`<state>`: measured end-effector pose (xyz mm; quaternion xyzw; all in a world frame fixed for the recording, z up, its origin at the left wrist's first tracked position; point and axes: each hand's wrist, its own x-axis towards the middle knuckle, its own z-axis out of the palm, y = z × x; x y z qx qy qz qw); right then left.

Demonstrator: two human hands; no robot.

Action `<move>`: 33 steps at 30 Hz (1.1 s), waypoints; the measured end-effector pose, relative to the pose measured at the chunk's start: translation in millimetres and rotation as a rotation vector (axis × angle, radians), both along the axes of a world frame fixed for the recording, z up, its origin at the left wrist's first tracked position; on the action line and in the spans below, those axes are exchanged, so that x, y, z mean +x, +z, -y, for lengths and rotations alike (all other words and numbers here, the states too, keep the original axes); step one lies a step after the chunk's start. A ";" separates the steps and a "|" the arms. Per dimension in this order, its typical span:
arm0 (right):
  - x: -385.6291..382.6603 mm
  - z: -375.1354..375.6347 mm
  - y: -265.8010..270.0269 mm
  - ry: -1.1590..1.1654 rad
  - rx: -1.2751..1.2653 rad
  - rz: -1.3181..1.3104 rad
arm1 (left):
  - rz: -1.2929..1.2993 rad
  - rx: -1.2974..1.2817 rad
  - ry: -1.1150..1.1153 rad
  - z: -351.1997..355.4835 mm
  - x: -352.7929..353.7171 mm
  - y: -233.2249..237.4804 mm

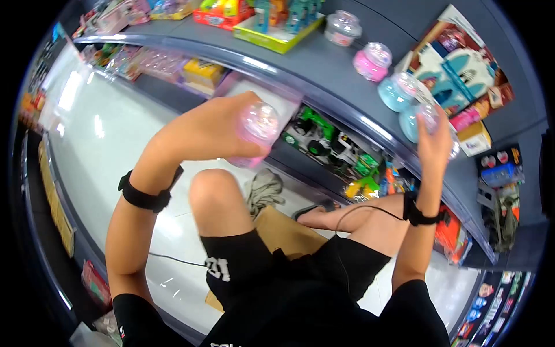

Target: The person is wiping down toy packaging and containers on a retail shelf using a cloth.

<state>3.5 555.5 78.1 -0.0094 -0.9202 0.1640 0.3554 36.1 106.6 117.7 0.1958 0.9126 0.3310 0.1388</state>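
My left hand [217, 130] is wrapped round a small pink jar [252, 147] with a clear rounded top, held up in front of the shelf edge. At the right, my right hand [436, 139] grips a light blue jar [409, 122] of similar shape at the shelf's front. Beside that one stands another blue jar [395, 92], nearly touching it. Farther left in the same row are a pink jar [372, 62] and a clear jar [343, 28]. Part of another clear jar shows behind my right fingers.
The grey shelf [324, 66] curves across the view. A yellow-green tray [277, 40] of bottles stands on it, with a picture box [459, 69] behind the jars. Toy vehicles [324, 139] fill the lower shelf. Below me are a cardboard piece [286, 231] and a grey cloth [266, 188].
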 end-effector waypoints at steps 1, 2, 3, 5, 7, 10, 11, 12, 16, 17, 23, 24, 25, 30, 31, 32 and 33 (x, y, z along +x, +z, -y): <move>1.0 -2.2 -4.4 0.043 -0.020 -0.096 | 0.056 0.011 0.058 17.1 -2.6 -2.2; 8.6 5.6 -0.2 0.045 -0.063 -0.145 | 0.060 0.010 0.083 36.1 -4.5 -11.4; 17.2 14.5 7.5 0.023 -0.124 -0.148 | 0.017 0.050 0.169 56.5 -7.5 -28.7; 35.1 41.1 19.8 0.094 -0.387 -0.142 | -0.017 0.101 0.283 94.4 -12.7 -65.7; 46.4 64.3 18.5 0.251 -0.464 -0.126 | -0.012 0.136 0.435 127.4 -16.9 -107.2; 52.4 108.8 -9.1 0.525 -0.591 0.080 | 0.081 0.204 0.650 155.6 -23.5 -178.0; 45.0 127.1 -28.6 0.570 -0.515 0.167 | 0.092 0.224 0.668 157.6 -27.6 -198.7; 39.6 146.2 -55.1 0.612 -0.436 0.260 | 0.113 0.295 0.684 157.5 -29.5 -217.2; -9.2 231.4 -187.4 0.676 -0.900 0.839 | 0.003 0.224 0.737 156.5 -64.9 -291.2; -26.4 247.4 -211.7 0.696 -0.846 0.812 | 0.001 0.235 0.752 157.5 -80.2 -297.6; -176.8 303.0 -321.1 0.753 -0.828 0.693 | -0.269 0.146 0.548 151.0 -203.7 -363.0; -202.8 309.8 -334.0 0.749 -0.753 0.666 | -0.389 0.079 0.538 149.2 -224.2 -380.7; -224.9 314.4 -346.1 0.746 -0.674 0.636 | -0.452 0.085 0.534 147.1 -250.3 -407.8; -281.3 325.3 -386.8 0.685 -0.396 0.616 | -0.278 0.212 0.393 140.4 -275.5 -437.0; -285.7 324.6 -394.7 0.680 -0.350 0.611 | -0.322 0.199 0.364 138.8 -273.9 -449.0; -288.2 329.4 -397.6 0.678 -0.311 0.600 | -0.370 0.177 0.333 139.0 -272.3 -456.9; -287.6 331.8 -401.1 0.685 -0.289 0.614 | -0.364 0.180 0.362 137.8 -267.5 -465.9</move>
